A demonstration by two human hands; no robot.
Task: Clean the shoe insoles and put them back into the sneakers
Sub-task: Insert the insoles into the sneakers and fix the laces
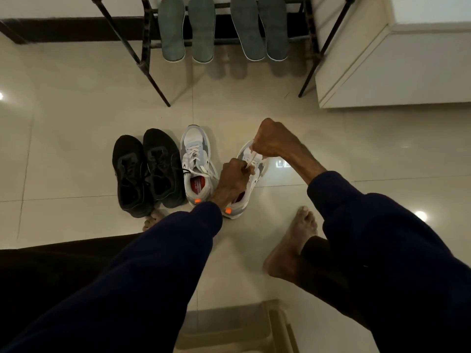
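Two black sneakers (146,173) and two white-grey sneakers stand in a row on the floor. The left white sneaker (197,164) shows a red insole inside. Over the right white sneaker (254,164) my left hand (233,179) and my right hand (270,141) each pinch a white lace (251,159), pulled taut between them. Several grey insoles (173,29) lean upright on a black metal rack (145,42) at the far side.
A white cabinet (395,64) stands at the right. A beige stool (239,329) sits at the bottom edge between my legs. My bare feet (293,245) rest on the glossy tiled floor (76,123) just behind the sneakers.
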